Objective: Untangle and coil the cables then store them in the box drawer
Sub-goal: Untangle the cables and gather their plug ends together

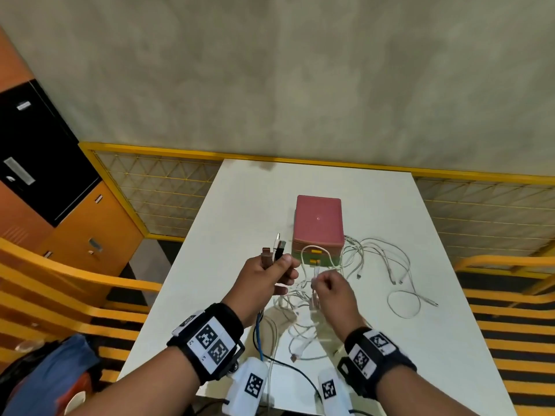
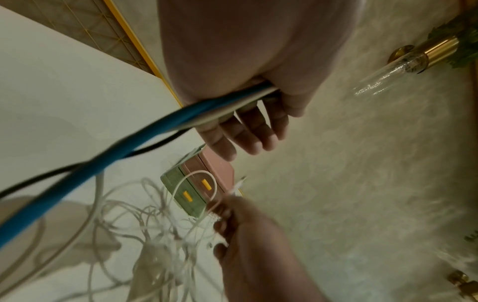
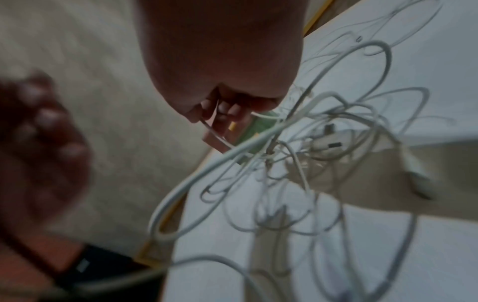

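Note:
My left hand (image 1: 270, 274) is raised above the table and grips several cable ends, their plugs (image 1: 274, 249) sticking up past the thumb. From the palm trail a blue cable (image 2: 134, 141), a black one and a white one. My right hand (image 1: 327, 288) pinches a thin white cable (image 1: 313, 276) that loops up in front of the drawer box. A tangle of white cables (image 1: 303, 313) lies under both hands and spreads right (image 1: 381, 259). The box (image 1: 318, 223) has a pink top and green drawers with yellow handles (image 1: 314, 256), both closed.
The white table (image 1: 450, 340) has bare surface to the right and behind the box. A yellow mesh railing (image 1: 156, 181) runs along its far edge. Orange cabinets (image 1: 84, 235) stand at the left, a blue bag (image 1: 60, 367) at the lower left.

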Demonstrator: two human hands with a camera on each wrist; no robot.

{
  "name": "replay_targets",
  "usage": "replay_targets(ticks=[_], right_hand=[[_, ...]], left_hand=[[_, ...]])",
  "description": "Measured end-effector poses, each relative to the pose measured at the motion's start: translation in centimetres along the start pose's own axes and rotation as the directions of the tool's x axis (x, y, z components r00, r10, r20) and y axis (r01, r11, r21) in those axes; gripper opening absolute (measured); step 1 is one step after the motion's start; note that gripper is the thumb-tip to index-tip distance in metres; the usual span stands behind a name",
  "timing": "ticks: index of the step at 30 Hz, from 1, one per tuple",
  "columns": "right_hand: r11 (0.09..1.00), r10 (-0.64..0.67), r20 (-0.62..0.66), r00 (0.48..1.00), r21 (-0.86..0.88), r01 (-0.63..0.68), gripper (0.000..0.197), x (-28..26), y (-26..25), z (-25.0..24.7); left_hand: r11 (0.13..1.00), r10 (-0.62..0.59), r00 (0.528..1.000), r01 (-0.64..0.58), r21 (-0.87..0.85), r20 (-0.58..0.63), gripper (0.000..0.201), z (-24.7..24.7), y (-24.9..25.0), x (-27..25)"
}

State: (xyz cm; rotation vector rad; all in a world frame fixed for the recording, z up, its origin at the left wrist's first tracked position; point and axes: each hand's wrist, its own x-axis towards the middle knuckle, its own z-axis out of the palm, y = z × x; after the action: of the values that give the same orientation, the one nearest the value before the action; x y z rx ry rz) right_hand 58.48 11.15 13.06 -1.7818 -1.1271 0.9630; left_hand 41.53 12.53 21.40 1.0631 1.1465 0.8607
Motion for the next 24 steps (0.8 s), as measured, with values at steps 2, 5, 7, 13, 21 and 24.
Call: replay_targets(ticks=[2, 5, 7, 13, 21, 24], right_hand=[[0.987, -0.032, -0.039, 0.999, 0.158, 0.038, 0.015, 0.2, -2.8, -1.1], [0.948, -0.117, -0.058, 0.991, 0.290, 0.129, 0.011, 0.3, -6.4, -3.0], [0.916, -0.143, -0.042, 0.989, 0.373, 0.148, 0.008, 0.2, -8.1, -3.9], [0.923, -0.233, -0.064, 0.970, 0.301, 0.241, 0.021, -0.5, -10.2, -4.9], [0.722, 0.151, 0.247, 0.957, 0.634, -0.277, 0.014, -1.2, -10.1, -4.8], [0.554, 0.308, 0.538, 0.785, 0.570, -0.608, 0.036, -1.3, -9.7, -4.4]], left_hand=[[1.000, 0.012, 1.000, -0.012, -0.011, -0.003, 0.024, 0.9, 0.2, 0.6], [0.999, 0.055, 0.998, -0.055, 0.002, 0.035, 0.025, 2.5, 1.3, 1.6], [0.995, 0.095, 0.994, -0.096, 0.003, 0.047, 0.027, 3.5, 2.3, 2.1], [0.976, 0.203, 0.975, -0.208, 0.058, 0.086, 0.023, 5.3, 4.2, 2.6], [0.978, 0.206, 0.978, -0.206, 0.038, 0.025, 0.025, 4.5, 4.9, 2.3], [0.976, 0.199, 0.978, -0.203, 0.080, 0.057, 0.026, 4.6, 4.5, 1.6]])
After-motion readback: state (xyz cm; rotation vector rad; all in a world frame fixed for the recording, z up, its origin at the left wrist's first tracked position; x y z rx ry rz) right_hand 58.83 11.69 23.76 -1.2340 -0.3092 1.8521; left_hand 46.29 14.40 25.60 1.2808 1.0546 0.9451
